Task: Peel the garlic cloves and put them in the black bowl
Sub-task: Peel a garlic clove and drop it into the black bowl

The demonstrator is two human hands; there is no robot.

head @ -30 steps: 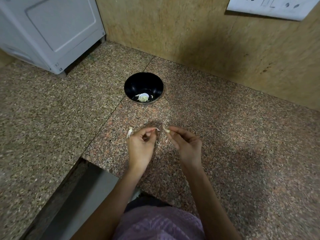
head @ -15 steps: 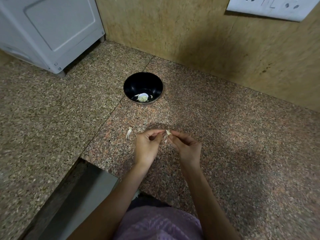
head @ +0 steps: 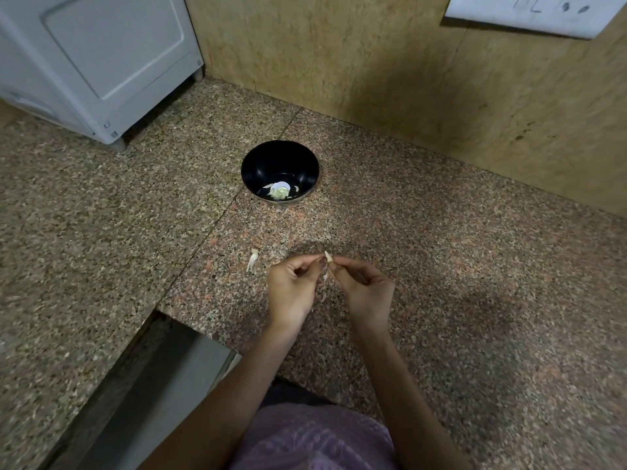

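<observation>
A white appliance (head: 95,62) stands at 10 o'clock on the speckled granite table (head: 101,249). A peel scrap (head: 252,261) lies at 10 o'clock of the left hand (head: 291,290). Its fingers and those of the right hand (head: 366,290) pinch a garlic clove (head: 327,257). The black bowl (head: 280,154) sits at 12 o'clock, below a tan wall (head: 373,62).
</observation>
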